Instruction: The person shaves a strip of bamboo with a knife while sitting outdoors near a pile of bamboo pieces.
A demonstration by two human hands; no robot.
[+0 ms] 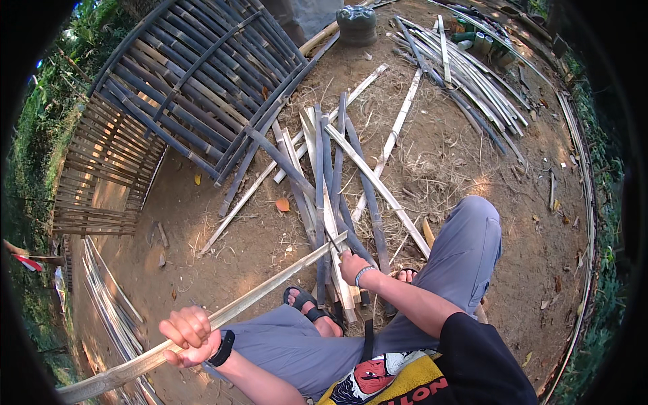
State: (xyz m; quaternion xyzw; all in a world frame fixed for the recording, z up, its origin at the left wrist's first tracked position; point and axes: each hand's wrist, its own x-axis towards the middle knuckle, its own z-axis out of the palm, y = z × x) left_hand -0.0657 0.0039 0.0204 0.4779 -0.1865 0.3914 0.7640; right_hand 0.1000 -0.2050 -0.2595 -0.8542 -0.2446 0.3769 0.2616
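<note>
A long, pale split bamboo strip (270, 287) slants across my lap, from the lower left up to the middle. My left hand (191, 335), with a black band at its wrist, is closed around the strip near its lower part. Close to the strip's far end, my right hand (356, 270) grips a small knife, its handle hidden in my fingers. The thin dark knife blade (334, 241) meets the strip there. Under that end lie several dark bamboo pieces (320, 196) and pale split ones (378, 182), crossing each other on the ground between my feet.
Upper left stands a dark bamboo slatted frame (196, 74), with a lighter slatted panel (111, 162) beside it. Long split strips (466, 81) lie in a heap at the upper right, others (108, 304) at the left. A dark round container (356, 25) stands at the back. Fibre shavings (432, 169) litter the soil.
</note>
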